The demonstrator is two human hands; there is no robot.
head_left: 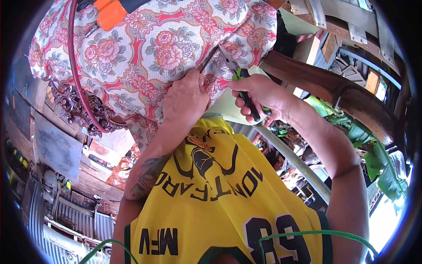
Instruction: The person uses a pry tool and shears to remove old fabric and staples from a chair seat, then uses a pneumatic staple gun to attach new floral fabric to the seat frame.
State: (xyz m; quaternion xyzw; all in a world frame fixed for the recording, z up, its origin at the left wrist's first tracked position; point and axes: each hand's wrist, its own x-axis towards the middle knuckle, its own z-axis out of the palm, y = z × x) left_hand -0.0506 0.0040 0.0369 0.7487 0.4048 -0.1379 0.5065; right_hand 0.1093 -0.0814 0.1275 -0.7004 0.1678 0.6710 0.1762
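Needle-nose pliers [243,81] with green and black handles are gripped in my right hand [266,94]. Their metal jaws point up and left, the tip just over the floral fabric [169,50]. My left hand [187,94] rests on that fabric, left of the pliers, its fingers closed. A thin dark rod-like piece [208,60] runs from its fingertips up toward the pliers' tip, along a fold in the cloth. What lies inside the left fingers is hidden. Whether the jaws touch the rod, I cannot tell.
A red hose [74,66] hangs across the fabric's left side. An orange-and-black tool [110,15] lies on the cloth at the top left. Carved dark wood [74,105] shows below the fabric's left edge. A curved wooden piece [316,77] and a metal pipe [294,163] are at right.
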